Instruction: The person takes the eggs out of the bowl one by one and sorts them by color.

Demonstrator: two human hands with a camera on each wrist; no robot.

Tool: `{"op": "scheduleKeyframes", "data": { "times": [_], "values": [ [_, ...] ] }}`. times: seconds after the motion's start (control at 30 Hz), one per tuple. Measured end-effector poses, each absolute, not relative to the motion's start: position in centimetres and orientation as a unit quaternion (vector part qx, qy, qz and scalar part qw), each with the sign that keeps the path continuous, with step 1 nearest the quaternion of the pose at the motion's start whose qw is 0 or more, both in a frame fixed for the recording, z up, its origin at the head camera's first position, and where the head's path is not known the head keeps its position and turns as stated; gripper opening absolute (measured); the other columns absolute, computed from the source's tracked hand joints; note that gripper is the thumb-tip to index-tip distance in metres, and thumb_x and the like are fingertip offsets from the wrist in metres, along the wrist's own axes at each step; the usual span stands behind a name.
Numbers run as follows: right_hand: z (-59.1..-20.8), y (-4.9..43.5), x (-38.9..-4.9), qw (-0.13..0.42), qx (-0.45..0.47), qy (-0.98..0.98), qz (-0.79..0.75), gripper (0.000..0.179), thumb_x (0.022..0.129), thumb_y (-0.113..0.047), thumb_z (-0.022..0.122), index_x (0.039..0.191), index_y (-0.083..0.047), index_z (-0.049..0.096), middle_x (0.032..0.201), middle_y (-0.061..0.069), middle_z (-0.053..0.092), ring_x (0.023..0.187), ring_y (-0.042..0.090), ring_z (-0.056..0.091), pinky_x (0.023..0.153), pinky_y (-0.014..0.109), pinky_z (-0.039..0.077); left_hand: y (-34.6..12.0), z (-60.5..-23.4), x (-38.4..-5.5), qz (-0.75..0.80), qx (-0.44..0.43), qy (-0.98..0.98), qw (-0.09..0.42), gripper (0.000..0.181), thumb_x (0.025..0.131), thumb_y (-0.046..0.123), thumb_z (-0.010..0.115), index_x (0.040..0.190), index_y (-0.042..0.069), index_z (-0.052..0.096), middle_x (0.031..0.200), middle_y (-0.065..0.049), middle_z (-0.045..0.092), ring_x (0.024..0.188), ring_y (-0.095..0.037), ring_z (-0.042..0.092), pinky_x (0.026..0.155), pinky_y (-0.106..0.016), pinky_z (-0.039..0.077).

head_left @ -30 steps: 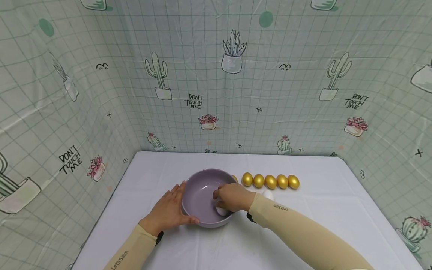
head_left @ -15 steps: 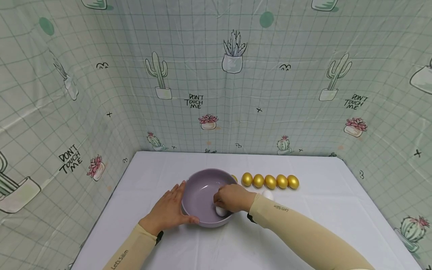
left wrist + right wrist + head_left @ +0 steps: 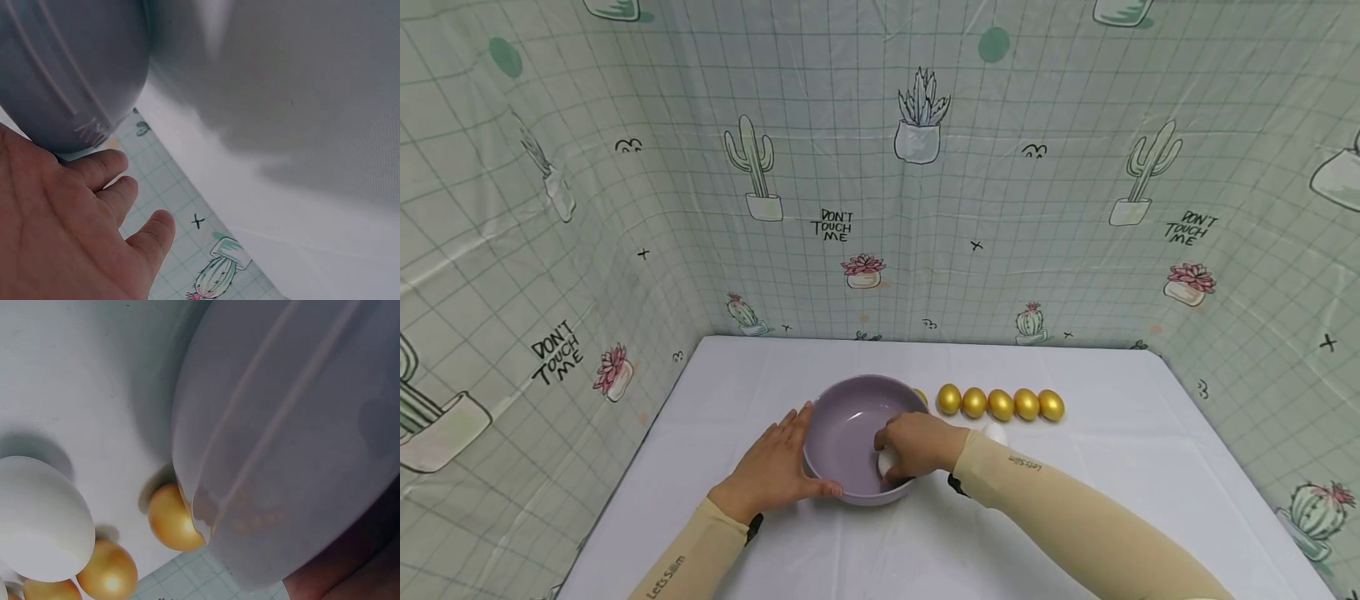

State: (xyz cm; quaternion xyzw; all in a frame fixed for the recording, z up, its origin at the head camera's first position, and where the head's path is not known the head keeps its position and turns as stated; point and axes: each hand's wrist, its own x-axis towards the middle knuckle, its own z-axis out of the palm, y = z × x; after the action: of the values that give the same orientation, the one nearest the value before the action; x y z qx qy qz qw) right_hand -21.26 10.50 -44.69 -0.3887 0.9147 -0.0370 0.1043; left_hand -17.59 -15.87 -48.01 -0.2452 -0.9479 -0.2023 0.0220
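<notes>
A mauve bowl [image 3: 850, 446] stands on the white-covered table. My left hand [image 3: 771, 467] rests against its left side, fingers straight and thumb along the near rim. In the left wrist view several fingers [image 3: 150, 234] extend past the bowl's outer wall [image 3: 69, 69]. Reaching over the right rim, my right hand [image 3: 917, 442] holds a white egg [image 3: 886, 461] low inside the bowl, fingers and thumb around it. The right wrist view shows mainly the bowl's outside [image 3: 275, 425], with only a bit of the hand; the held egg is hidden there.
Several gold eggs [image 3: 1000, 404] lie in a row behind and right of the bowl, one partly hidden by its rim. Another white egg [image 3: 996, 433] lies in front of them, partly behind the right forearm. A patterned cloth [image 3: 910, 208] hangs behind the table.
My right thumb and fingers have shifted around the white egg in the bowl, and the egg sits slightly farther back. The left hand and the bowl have stayed put.
</notes>
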Motion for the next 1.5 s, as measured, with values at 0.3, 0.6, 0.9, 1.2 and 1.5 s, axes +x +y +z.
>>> {"op": "scheduleKeyframes", "data": {
  "times": [0.3,0.6,0.9,1.2,1.5],
  "values": [
    [-44.5,10.4,-21.5,0.108,-0.386,0.915,-0.041,0.046,0.074,-0.039,0.089,0.109,-0.011,0.075,0.098,-0.003,0.073,0.091,0.013,0.066,0.086,0.028,0.052,-15.8,-47.3,-17.4,-0.198,-0.244,-0.949,0.009,0.132,0.069,0.079,0.069,0.155,-0.009,0.02,0.156,-0.025,0.031,0.142,-0.043,0.031,0.11,-0.059,0.029],
    [-44.7,10.4,-21.8,0.112,-0.38,0.917,-0.038,0.046,0.073,-0.037,0.09,0.108,-0.012,0.075,0.098,-0.004,0.072,0.09,0.012,0.065,0.086,0.028,0.051,-15.7,-47.2,-17.4,-0.192,-0.239,-0.952,-0.004,0.131,0.07,0.077,0.071,0.155,-0.008,0.019,0.157,-0.025,0.029,0.143,-0.042,0.029,0.111,-0.058,0.028],
    [-44.7,10.3,-21.9,0.103,-0.386,0.915,-0.048,0.046,0.072,-0.033,0.091,0.109,-0.011,0.074,0.097,-0.004,0.071,0.088,0.011,0.064,0.084,0.027,0.051,-15.7,-47.1,-17.3,-0.202,-0.246,-0.948,0.011,0.131,0.069,0.078,0.071,0.154,-0.009,0.022,0.155,-0.027,0.032,0.141,-0.044,0.032,0.109,-0.06,0.03],
    [-43.6,10.6,-22.1,0.091,-0.374,0.92,-0.068,0.05,0.076,-0.03,0.086,0.119,-0.01,0.07,0.109,-0.001,0.068,0.099,0.015,0.063,0.09,0.03,0.05,-15.7,-47.3,-17.4,-0.201,-0.244,-0.949,0.007,0.131,0.069,0.079,0.07,0.154,-0.009,0.021,0.156,-0.026,0.031,0.142,-0.043,0.03,0.11,-0.06,0.029],
    [-41.7,12.1,-22.6,0.064,-0.373,0.918,-0.121,0.051,0.078,-0.025,0.083,0.123,-0.008,0.067,0.114,0.002,0.066,0.096,0.016,0.061,0.082,0.032,0.051,-15.6,-47.3,-17.5,-0.19,-0.235,-0.953,-0.018,0.132,0.07,0.078,0.07,0.156,-0.007,0.017,0.158,-0.024,0.027,0.145,-0.041,0.026,0.112,-0.058,0.027]
  ]
}}
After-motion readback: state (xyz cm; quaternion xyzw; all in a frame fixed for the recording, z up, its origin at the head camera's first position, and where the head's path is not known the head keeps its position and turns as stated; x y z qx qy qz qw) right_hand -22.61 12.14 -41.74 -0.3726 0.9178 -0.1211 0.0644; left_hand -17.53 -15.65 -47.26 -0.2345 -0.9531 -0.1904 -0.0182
